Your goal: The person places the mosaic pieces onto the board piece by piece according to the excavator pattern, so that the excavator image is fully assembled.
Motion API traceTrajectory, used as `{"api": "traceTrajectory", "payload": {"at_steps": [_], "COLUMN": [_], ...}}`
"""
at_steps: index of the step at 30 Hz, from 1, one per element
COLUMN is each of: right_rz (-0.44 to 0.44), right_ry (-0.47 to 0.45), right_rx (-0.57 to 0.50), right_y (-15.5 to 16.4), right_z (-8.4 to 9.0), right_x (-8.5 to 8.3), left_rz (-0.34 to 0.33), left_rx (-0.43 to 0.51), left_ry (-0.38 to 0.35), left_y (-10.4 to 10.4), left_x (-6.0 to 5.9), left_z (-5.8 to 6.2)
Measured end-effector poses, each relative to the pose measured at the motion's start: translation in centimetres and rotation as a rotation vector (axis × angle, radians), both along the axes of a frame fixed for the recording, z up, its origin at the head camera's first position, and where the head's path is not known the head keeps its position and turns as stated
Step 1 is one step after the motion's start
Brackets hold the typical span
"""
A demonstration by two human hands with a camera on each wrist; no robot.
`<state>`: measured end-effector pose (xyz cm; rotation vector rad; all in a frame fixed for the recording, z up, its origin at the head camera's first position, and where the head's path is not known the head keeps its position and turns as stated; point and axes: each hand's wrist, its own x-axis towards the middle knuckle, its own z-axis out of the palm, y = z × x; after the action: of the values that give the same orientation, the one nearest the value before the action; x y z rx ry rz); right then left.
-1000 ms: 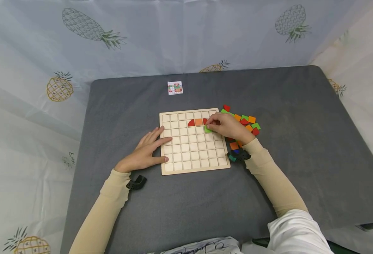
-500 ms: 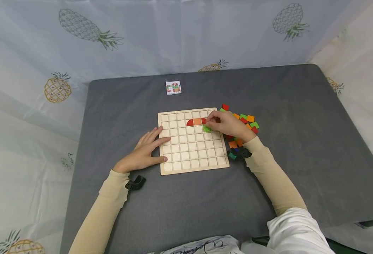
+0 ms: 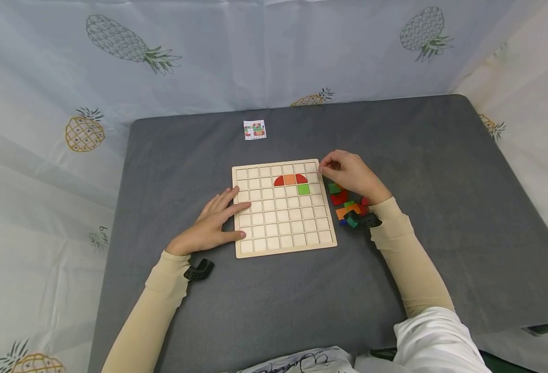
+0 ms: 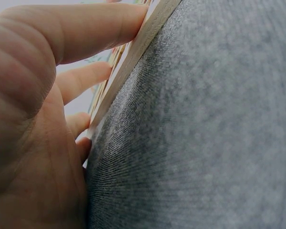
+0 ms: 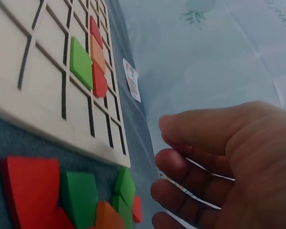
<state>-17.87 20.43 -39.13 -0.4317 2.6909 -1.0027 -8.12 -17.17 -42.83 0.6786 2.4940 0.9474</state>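
Observation:
A wooden grid board [image 3: 283,228] lies on the grey table [image 3: 264,300]. In its upper rows sit a red quarter-round tile [image 3: 279,181], an orange square [image 3: 290,179], another red quarter-round [image 3: 301,178] and, below that, a green square tile [image 3: 304,189] [image 5: 81,62]. My left hand [image 3: 213,220] lies flat on the table, its fingers [image 4: 86,28] touching the board's left edge [image 4: 138,47]. My right hand [image 3: 348,173] [image 5: 181,157] hovers just off the board's upper right corner, over a pile of loose tiles [image 3: 346,204] [image 5: 78,195]. Its fingers are loosely curled with nothing in them.
A small pattern card [image 3: 255,129] [image 5: 133,80] lies beyond the board near the table's far edge. A pineapple-print cloth [image 3: 274,52] hangs around the table. Black camera mounts sit at my left wrist [image 3: 199,269] and right wrist [image 3: 362,220].
My right hand has left the green tile in its cell and drawn back to the right, off the board and over the loose tiles. The left hand has not moved.

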Motion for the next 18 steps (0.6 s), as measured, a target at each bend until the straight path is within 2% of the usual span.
{"api": "traceTrajectory", "payload": {"at_steps": [8,18], "right_rz": [-0.093,-0.108], "right_ry": [0.063,0.067], "right_rx": [0.19,0.337], "right_y": [1.2,1.7], "right_z": [-0.1,-0.6], "right_x": [-0.5,-0.7], "left_rz": [0.002,0.0], "left_rx": [0.007,0.008], "left_ry": [0.002,0.006], "left_y": [0.0,0.0], "left_x": [0.1,0.1], "left_z": [0.0,-0.1]}}
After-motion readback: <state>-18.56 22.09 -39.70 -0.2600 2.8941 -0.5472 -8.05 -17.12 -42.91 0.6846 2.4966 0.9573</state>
